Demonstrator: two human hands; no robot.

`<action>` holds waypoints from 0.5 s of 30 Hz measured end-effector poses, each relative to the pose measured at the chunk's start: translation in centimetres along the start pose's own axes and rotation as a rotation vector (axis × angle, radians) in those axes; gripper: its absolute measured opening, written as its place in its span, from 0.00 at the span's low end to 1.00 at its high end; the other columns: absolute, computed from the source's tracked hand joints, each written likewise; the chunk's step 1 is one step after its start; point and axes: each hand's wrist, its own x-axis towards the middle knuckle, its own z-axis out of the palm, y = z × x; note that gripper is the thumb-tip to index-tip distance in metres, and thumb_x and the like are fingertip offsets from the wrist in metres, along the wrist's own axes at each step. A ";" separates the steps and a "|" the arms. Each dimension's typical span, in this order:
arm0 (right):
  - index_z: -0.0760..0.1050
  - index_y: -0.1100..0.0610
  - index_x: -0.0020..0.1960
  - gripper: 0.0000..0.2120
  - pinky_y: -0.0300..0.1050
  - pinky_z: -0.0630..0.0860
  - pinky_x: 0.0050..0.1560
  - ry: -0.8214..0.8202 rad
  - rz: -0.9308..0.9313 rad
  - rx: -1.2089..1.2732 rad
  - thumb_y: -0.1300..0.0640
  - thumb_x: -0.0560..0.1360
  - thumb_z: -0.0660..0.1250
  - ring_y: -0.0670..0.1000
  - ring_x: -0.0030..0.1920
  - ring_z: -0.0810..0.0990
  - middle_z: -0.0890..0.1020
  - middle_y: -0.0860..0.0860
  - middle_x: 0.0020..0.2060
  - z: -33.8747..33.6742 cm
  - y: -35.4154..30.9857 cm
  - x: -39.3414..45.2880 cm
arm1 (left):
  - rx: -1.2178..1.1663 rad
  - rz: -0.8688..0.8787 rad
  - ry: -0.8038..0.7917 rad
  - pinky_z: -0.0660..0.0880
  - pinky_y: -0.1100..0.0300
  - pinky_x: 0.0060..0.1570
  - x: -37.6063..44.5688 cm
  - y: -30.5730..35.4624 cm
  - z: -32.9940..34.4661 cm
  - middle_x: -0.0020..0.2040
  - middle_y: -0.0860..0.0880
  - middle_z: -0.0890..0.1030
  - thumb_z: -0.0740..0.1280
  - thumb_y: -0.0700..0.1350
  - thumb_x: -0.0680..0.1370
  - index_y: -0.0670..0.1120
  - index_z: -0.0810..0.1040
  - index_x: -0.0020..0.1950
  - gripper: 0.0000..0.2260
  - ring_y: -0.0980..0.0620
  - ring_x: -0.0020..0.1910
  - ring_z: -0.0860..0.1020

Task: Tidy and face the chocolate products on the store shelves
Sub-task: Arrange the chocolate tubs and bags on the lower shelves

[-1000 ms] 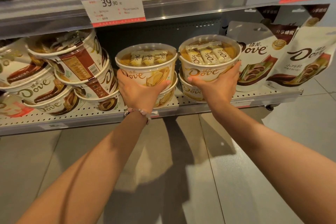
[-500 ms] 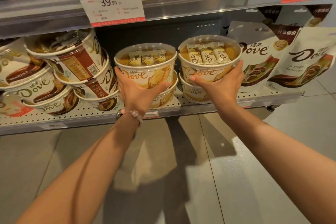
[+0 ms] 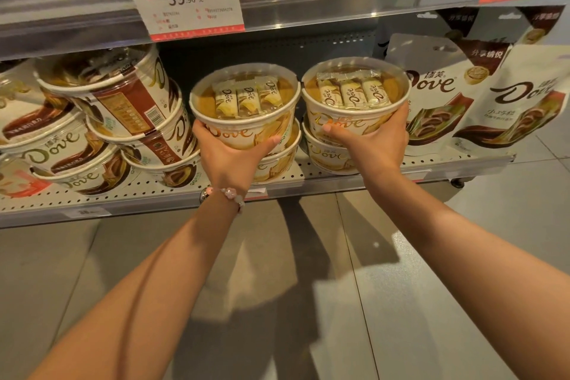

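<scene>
Step in hand, as I judge it: squaring the two top white-chocolate tubs so both logos face the aisle.

My left hand (image 3: 229, 157) cups the left top tub (image 3: 245, 108) from below and in front, fingers curled round its lower wall, thumb on the right side. My right hand (image 3: 374, 143) wraps the right top tub (image 3: 354, 95) the same way, fingers spread up its right flank. Each tub sits on a lower tub (image 3: 327, 156) of the same kind, on the perforated metal shelf (image 3: 148, 194).

To do it well: turn each tub about its own axis, keep it level, centre it on the tub beneath, and bring both front edges into one line.

Materials: tubs are round, tapered, glossy printed plastic or card, I cannot tell which, with clear domed lids showing wrapped bars. Smooth walls will likely slip under a light grip, so hold from beneath.

Neighbours: brown tubs (image 3: 123, 108) to the left lean tilted, one showing its barcode; soft matte pouches (image 3: 438, 95) stand at right. Price tag (image 3: 188, 6) hangs above.
</scene>
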 end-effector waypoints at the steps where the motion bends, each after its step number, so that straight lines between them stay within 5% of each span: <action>1: 0.53 0.49 0.74 0.63 0.59 0.67 0.67 0.002 -0.004 0.002 0.33 0.46 0.77 0.53 0.70 0.64 0.69 0.49 0.69 0.1 0.0 0.0 | 0.003 0.001 0.010 0.70 0.57 0.64 0.0 -0.1 0.2 0.65 0.51 0.71 0.82 0.53 0.53 0.48 0.58 0.71 0.53 0.54 0.64 0.70; 15: 0.51 0.54 0.75 0.64 0.57 0.62 0.71 -0.025 -0.034 -0.009 0.35 0.49 0.79 0.53 0.73 0.60 0.63 0.52 0.72 -0.2 -0.3 0.2 | 0.071 -0.104 -0.111 0.71 0.49 0.64 0.8 0.2 0.1 0.63 0.50 0.72 0.82 0.52 0.52 0.49 0.58 0.69 0.52 0.52 0.63 0.72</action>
